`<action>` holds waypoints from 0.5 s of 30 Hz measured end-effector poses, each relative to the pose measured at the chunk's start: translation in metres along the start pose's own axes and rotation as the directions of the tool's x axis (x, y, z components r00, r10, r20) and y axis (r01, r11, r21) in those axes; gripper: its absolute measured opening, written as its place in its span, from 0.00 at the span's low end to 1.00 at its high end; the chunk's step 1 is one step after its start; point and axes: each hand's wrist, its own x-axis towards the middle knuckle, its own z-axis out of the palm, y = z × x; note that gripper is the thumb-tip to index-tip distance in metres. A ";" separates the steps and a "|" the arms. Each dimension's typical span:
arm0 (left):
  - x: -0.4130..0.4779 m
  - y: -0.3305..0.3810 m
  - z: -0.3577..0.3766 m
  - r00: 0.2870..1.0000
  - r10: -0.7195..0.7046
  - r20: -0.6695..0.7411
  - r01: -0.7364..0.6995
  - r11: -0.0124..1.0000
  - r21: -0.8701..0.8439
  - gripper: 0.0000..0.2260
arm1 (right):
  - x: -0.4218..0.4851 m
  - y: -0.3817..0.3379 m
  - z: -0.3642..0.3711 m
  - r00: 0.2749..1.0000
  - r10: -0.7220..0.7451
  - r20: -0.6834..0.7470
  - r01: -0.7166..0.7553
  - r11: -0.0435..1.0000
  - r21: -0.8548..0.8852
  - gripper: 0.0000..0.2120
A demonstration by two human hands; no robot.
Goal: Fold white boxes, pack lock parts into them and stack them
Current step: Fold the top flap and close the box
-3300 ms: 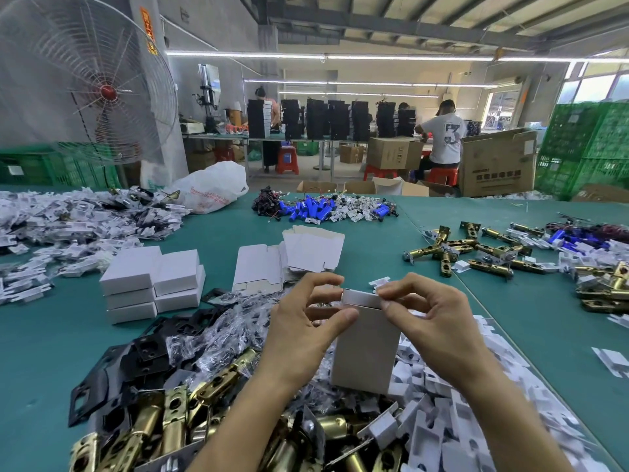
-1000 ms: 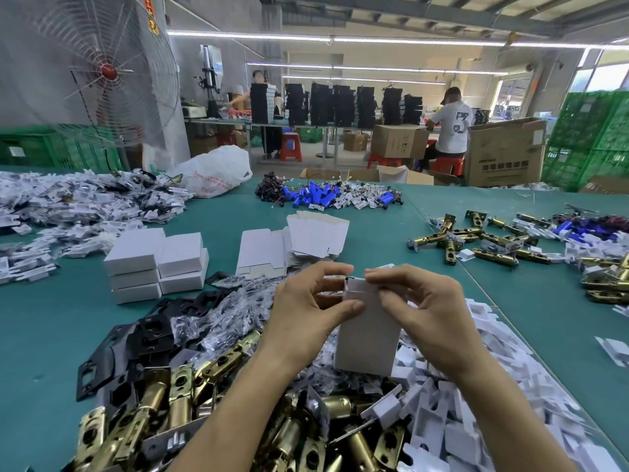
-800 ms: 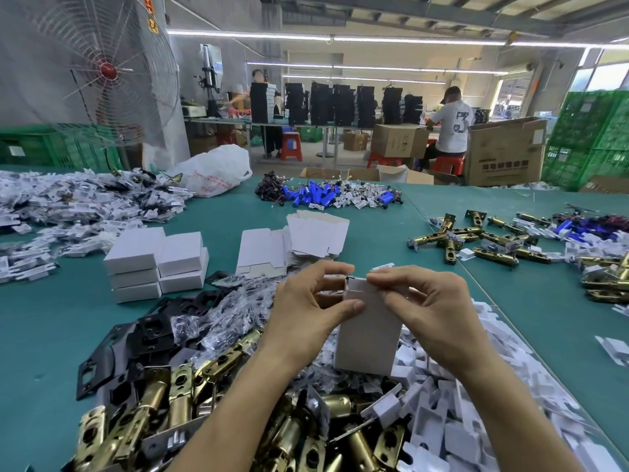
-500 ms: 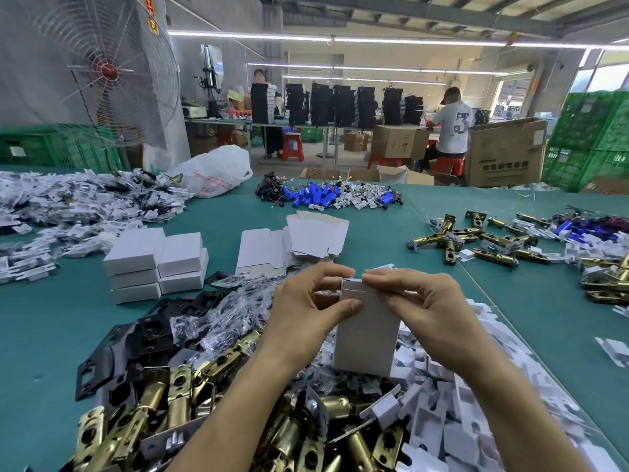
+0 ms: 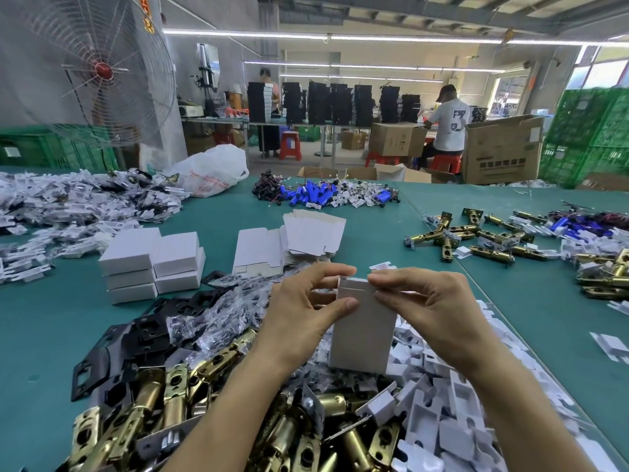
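The person is holding a white box [image 5: 362, 330] upright over the near end of the green table [image 5: 44, 328], above the heaps of parts. The left hand [image 5: 303, 313] is gripping the box's left side, thumb pressing on the front face and fingers curling round behind the top. The right hand [image 5: 430, 306] is pinching the top flap at the box's upper right corner, thumb and forefinger narrowed together on the card (whether the flap is fully tucked in cannot be told). Below the box, brass latches [image 5: 160, 407] are lying in a heap to the left, with white plastic pieces [image 5: 439, 413] piled to the right and black plates [image 5: 136, 338] beside clear bags [image 5: 221, 308] further left. Behind the hands, flat box blanks [image 5: 309, 235] are lying in a loose pile, and to their left closed boxes [image 5: 151, 264] are sitting stacked three high in two columns, touching each other. More latches [image 5: 476, 238] are lying scattered on the table's right side, well apart from the box.
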 end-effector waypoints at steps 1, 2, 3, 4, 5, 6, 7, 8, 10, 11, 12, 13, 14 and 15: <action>0.000 0.000 0.000 1.000 0.004 0.008 -0.004 1.000 0.010 0.19 | 0.000 0.000 0.000 1.000 0.004 0.006 -0.004 1.000 0.002 0.14; -0.001 0.000 0.001 1.000 0.010 0.016 -0.010 1.000 0.023 0.19 | 0.000 0.000 -0.001 1.000 0.010 0.013 -0.010 1.000 0.011 0.14; -0.001 0.000 0.002 1.000 0.018 0.024 -0.019 0.999 0.036 0.20 | 0.000 0.000 -0.001 1.000 0.018 0.020 -0.018 0.999 0.027 0.14; -0.002 0.000 0.002 0.999 0.029 0.035 -0.031 0.998 0.052 0.20 | 0.000 0.000 0.000 0.999 0.026 0.030 -0.027 0.999 0.047 0.15; -0.003 0.000 0.003 0.998 0.044 0.047 -0.048 0.996 0.074 0.21 | 0.000 0.000 0.000 0.999 0.033 0.043 -0.036 0.997 0.066 0.16; -0.003 0.001 0.003 0.997 0.060 0.057 -0.065 0.993 0.102 0.21 | 0.000 0.000 0.000 0.998 0.039 0.058 -0.044 0.996 0.078 0.17; -0.003 0.000 0.003 0.996 0.069 0.062 -0.076 0.989 0.130 0.22 | 0.000 0.000 0.000 0.996 0.045 0.072 -0.051 0.995 0.082 0.17; -0.003 0.000 0.003 0.996 0.069 0.058 -0.077 0.985 0.151 0.23 | 0.000 0.000 0.000 0.995 0.050 0.084 -0.057 0.995 0.084 0.18; -0.003 -0.001 0.002 0.998 0.057 0.039 -0.063 0.984 0.170 0.23 | 0.000 0.001 0.000 0.994 0.053 0.094 -0.062 0.994 0.093 0.19; -0.002 -0.002 0.002 0.998 0.049 0.034 -0.054 0.985 0.165 0.22 | 0.000 0.002 0.000 0.994 0.051 0.096 -0.060 0.994 0.094 0.19; -0.002 -0.002 0.002 0.999 0.039 0.034 -0.044 0.987 0.154 0.22 | 0.000 0.002 0.001 0.994 0.049 0.101 -0.058 0.994 0.089 0.18; -0.002 -0.002 0.002 0.999 0.031 0.037 -0.035 0.990 0.139 0.21 | 0.000 0.003 0.001 0.993 0.047 0.107 -0.056 0.995 0.078 0.18; -0.002 -0.002 0.002 0.999 0.024 0.041 -0.029 0.992 0.125 0.21 | 0.000 0.004 0.002 0.993 0.044 0.113 -0.051 0.997 0.062 0.17; -0.002 -0.002 0.002 0.999 0.019 0.043 -0.023 0.993 0.111 0.21 | 0.001 0.004 0.002 0.993 0.039 0.115 -0.044 0.998 0.047 0.17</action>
